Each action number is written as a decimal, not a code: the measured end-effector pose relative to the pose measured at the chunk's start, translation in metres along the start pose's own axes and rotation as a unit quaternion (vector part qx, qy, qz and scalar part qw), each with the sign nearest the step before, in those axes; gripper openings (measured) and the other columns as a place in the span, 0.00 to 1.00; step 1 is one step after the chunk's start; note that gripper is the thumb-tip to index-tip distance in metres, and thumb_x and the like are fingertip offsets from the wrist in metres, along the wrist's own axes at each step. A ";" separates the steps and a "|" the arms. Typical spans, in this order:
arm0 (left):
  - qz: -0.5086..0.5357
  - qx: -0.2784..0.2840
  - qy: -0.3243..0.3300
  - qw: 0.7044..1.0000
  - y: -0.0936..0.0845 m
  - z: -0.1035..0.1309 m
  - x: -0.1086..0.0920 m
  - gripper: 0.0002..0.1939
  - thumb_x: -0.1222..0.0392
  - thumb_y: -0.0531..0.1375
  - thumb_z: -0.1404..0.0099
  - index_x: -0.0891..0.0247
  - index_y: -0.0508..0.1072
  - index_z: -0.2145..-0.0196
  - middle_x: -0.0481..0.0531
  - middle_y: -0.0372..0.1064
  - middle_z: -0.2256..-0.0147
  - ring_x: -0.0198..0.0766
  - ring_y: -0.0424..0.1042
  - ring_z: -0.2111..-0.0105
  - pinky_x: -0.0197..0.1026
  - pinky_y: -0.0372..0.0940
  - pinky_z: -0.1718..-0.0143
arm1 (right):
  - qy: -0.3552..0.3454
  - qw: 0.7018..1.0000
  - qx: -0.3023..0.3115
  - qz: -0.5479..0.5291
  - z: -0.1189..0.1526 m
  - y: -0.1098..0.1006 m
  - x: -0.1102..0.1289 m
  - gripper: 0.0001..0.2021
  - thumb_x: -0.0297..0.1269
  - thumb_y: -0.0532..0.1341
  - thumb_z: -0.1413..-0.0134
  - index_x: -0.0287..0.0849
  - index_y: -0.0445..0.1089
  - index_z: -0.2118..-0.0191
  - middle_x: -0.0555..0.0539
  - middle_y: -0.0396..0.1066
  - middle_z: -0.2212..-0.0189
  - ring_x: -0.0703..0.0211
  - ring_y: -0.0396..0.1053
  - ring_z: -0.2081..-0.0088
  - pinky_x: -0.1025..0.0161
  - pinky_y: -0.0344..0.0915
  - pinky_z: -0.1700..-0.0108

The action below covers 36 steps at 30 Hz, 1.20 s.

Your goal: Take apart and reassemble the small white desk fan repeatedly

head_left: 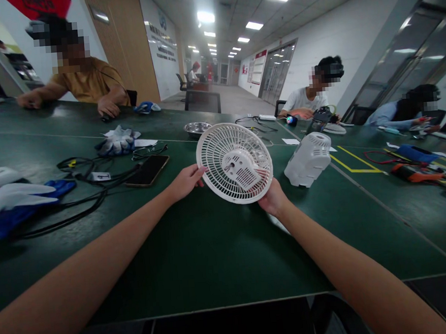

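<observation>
Lying on the left of the dark green table are a pair of blue-and-white work gloves, a tangle of thin black cables and a black smartphone with a light brown edge. Farther off are a grey-and-white glove bundle and a round, shiny metal dish, the dish near the far left rim of the round white plastic fan grille. On the right, near the grille, a white plastic housing with slots in its top rests on the table, leaning to the right. Past it run yellow tape lines, with an orange-and-black tool farther right. A white object is partly covered by the right forearm; what it is cannot be told. Across the table sit a person in a mustard shirt and, to the right, a person in a white shirt.

The grille is held up over the middle of the table, tilted, its bowl of curved ribs meeting a solid hub with holes and a slotted panel. The left hand pinches its left rim; the right hand grips its lower right edge, some fingers hidden behind it.
</observation>
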State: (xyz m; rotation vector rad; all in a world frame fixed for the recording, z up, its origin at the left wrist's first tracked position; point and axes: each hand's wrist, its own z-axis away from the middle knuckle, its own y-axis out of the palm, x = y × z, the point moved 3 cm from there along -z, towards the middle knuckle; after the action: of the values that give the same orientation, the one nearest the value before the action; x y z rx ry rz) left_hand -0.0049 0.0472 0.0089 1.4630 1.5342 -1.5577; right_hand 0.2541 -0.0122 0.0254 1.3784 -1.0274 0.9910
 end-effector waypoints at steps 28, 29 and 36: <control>0.353 0.030 -0.239 0.904 0.001 -0.003 0.016 0.10 0.59 0.58 0.31 0.65 0.78 0.61 0.60 0.79 0.59 0.42 0.80 0.62 0.46 0.73 0.51 | -0.307 0.817 -0.061 0.485 -0.010 -0.034 0.030 0.25 0.45 0.64 0.45 0.45 0.64 0.43 0.40 0.68 0.47 0.47 0.68 0.47 0.49 0.66 0.45; 0.351 0.027 -0.243 0.904 0.001 -0.004 0.017 0.09 0.59 0.59 0.31 0.65 0.78 0.61 0.60 0.79 0.59 0.42 0.80 0.62 0.46 0.74 0.51 | -0.300 0.799 -0.082 0.515 -0.017 -0.041 0.028 0.28 0.44 0.65 0.47 0.44 0.63 0.42 0.38 0.67 0.44 0.44 0.66 0.43 0.47 0.63 0.41; 0.344 0.006 -0.242 0.907 0.000 -0.003 0.017 0.09 0.59 0.60 0.32 0.66 0.78 0.62 0.60 0.79 0.60 0.40 0.79 0.64 0.45 0.74 0.53 | -0.223 0.779 -0.074 0.581 -0.051 -0.070 0.008 0.43 0.40 0.68 0.54 0.44 0.52 0.33 0.37 0.63 0.38 0.42 0.64 0.40 0.45 0.59 0.39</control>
State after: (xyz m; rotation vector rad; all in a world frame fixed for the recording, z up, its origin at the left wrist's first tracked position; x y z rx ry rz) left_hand -0.0088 0.0556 -0.0060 1.2849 0.6179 -1.3351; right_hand 0.3233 0.0400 0.0170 0.7404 -2.4081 1.3998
